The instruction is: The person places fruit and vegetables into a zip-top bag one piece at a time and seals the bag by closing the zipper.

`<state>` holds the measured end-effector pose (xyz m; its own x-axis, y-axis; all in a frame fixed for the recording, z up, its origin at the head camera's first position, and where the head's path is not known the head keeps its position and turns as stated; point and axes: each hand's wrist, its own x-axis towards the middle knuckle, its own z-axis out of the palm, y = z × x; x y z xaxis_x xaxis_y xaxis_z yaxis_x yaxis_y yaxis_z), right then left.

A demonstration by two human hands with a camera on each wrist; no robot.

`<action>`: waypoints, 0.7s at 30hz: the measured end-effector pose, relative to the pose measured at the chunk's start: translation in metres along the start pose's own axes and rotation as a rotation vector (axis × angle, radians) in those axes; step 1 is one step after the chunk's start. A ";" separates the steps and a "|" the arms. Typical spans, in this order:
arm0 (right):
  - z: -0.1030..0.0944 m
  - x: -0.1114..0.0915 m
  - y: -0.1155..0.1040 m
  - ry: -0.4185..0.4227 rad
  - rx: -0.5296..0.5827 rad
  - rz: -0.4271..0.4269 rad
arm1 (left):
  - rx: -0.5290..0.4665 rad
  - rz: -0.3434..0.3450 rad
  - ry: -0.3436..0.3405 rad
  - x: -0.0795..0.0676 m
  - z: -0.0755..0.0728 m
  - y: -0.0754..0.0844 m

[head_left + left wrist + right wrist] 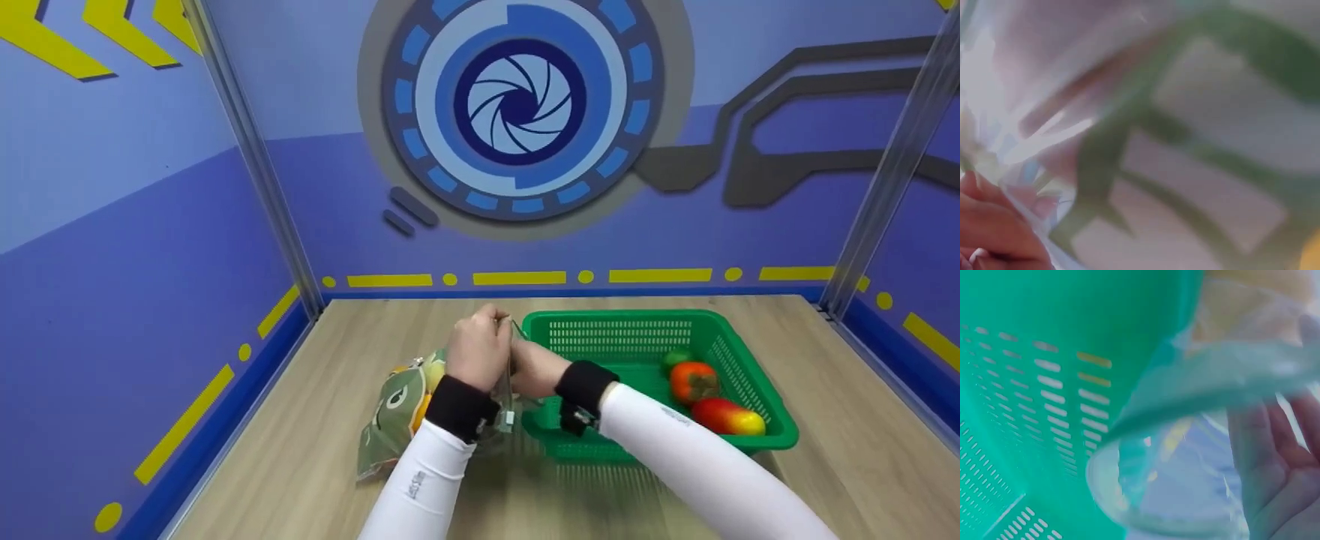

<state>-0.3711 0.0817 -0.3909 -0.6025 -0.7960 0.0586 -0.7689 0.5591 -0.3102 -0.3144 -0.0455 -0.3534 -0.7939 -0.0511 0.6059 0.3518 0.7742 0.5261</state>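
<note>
A clear plastic zip bag [394,412] with a green printed pattern stands on the table, bulging with yellow and orange contents. My left hand [478,349] grips its upper edge with curled fingers. On the other side of the bag's mouth, my right hand [536,367] holds the rim. In the right wrist view, the bag's rim [1185,408] forms a gaping loop beside the fingers [1252,439]. Green print on the bag [1100,163] fills most of the left wrist view, blurred, and part of the left hand [999,230] shows at its lower left.
To the right of the bag stands a green plastic basket [780,435] with slotted walls. Inside lie an orange persimmon [691,381], a red and yellow mango [727,417] and a small green fruit [677,358]. Blue panels [337,210] enclose the wooden table [285,450] at the back and sides.
</note>
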 end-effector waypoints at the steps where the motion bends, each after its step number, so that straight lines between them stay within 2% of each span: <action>1: -0.004 -0.007 0.000 0.020 0.142 0.039 | -0.001 -0.002 -0.006 0.000 -0.001 0.000; 2: -0.006 -0.013 0.003 0.059 0.288 0.091 | -0.002 -0.007 -0.012 0.000 -0.001 0.000; 3: -0.008 -0.019 0.006 0.078 0.338 0.138 | -0.004 -0.008 -0.016 0.001 -0.001 0.000; 5: -0.011 -0.029 0.013 0.106 0.347 0.251 | -0.002 -0.007 -0.022 0.002 -0.002 -0.001; 7: -0.010 -0.034 0.021 0.091 0.321 0.368 | 0.002 -0.012 -0.026 0.003 -0.003 -0.001; 10: -0.006 -0.036 0.028 -0.030 0.262 0.497 | 0.001 -0.020 -0.024 0.004 -0.004 -0.002; 12: -0.003 -0.034 0.031 -0.135 0.243 0.508 | -0.004 -0.021 -0.024 0.004 -0.005 -0.001; 14: -0.003 -0.032 0.033 -0.176 0.251 0.489 | -0.012 -0.019 -0.026 0.005 -0.007 -0.001; 16: -0.006 -0.031 0.035 -0.165 0.287 0.464 | -0.010 -0.016 -0.020 0.007 -0.010 -0.003; 18: -0.012 -0.029 0.034 -0.120 0.343 0.451 | -0.018 -0.015 -0.011 0.011 -0.016 -0.006; 21: -0.023 -0.025 0.028 -0.055 0.497 0.447 | -0.012 -0.003 0.033 0.019 -0.032 -0.014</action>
<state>-0.3823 0.1226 -0.3787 -0.8181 -0.5306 -0.2219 -0.2494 0.6749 -0.6944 -0.3187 -0.0774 -0.3302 -0.7781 -0.0746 0.6237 0.3553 0.7666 0.5349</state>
